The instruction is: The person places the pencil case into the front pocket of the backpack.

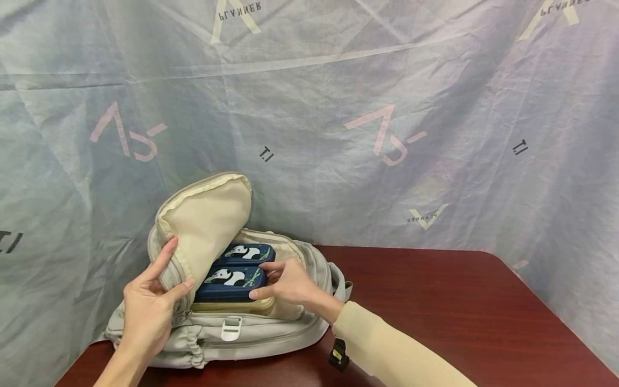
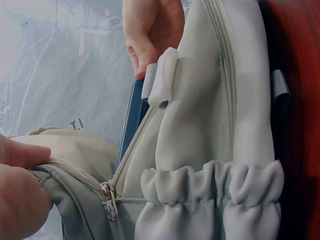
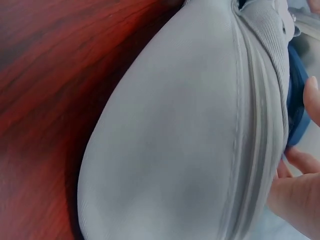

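Observation:
A pale grey backpack (image 1: 271, 344) lies on the table with its cream-lined flap (image 1: 213, 215) folded up. Inside are two dark blue cases with panda pictures: a front case (image 1: 227, 287) and a back case (image 1: 263, 250) behind it. My left hand (image 1: 150, 309) pinches the flap's zippered edge between thumb and fingers, close to the metal zipper pull (image 2: 109, 200) in the left wrist view. My right hand (image 1: 292, 282) grips the front case by its right end, thumb at the near side. Under that case shows the edge of a beige item (image 1: 261, 307).
The dark red wooden table (image 1: 435, 317) extends to the right of the backpack. A grey printed cloth (image 1: 309, 118) hangs behind and to the left. A white buckle (image 1: 231, 328) sits on the backpack's near side, and a strap loop (image 1: 340, 279) sticks out at its right.

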`<move>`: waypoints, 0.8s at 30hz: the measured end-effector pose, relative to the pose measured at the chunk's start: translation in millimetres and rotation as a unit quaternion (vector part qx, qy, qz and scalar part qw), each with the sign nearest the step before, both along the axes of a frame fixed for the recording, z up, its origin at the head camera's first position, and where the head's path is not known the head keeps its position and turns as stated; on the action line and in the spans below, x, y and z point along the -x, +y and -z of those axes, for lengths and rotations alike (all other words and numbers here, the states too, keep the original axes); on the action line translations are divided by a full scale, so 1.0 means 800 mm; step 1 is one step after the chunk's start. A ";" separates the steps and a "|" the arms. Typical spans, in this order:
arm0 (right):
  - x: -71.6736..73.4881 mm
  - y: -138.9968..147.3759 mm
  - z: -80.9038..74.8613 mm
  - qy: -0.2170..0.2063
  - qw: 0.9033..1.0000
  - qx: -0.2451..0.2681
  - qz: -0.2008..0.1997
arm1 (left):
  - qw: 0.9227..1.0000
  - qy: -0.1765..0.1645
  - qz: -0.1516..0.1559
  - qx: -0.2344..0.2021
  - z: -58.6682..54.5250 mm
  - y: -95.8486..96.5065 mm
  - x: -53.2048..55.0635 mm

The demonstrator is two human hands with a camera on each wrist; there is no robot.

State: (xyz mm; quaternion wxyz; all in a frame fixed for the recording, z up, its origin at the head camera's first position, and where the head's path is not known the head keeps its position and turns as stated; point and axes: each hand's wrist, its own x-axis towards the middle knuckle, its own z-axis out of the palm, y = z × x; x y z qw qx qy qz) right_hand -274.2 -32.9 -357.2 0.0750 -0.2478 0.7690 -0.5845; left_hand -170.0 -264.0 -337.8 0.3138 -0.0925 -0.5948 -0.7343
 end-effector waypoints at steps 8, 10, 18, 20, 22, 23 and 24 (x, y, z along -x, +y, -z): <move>0.028 0.033 -0.004 0.037 0.998 -0.057 -0.006 | 1.000 0.001 -0.005 0.000 0.000 0.000 0.000; 0.036 0.036 -0.004 0.049 0.996 -0.077 -0.006 | 1.000 -0.002 -0.007 0.000 0.000 0.000 0.000; 0.056 0.033 -0.006 0.058 0.991 -0.114 -0.034 | 1.000 -0.019 -0.015 0.007 0.000 -0.001 -0.002; 0.058 0.033 -0.006 0.056 0.991 -0.114 -0.036 | 1.000 -0.020 -0.016 0.009 0.000 -0.001 -0.002; 0.059 0.032 -0.007 0.050 0.992 -0.112 -0.036 | 1.000 -0.022 -0.017 0.010 -0.001 -0.001 -0.002; 0.060 0.032 -0.007 0.046 0.992 -0.111 -0.037 | 1.000 -0.022 -0.017 0.010 -0.001 -0.001 -0.002; 0.060 0.031 -0.007 0.043 0.992 -0.111 -0.036 | 1.000 -0.021 -0.016 0.010 -0.001 -0.001 -0.001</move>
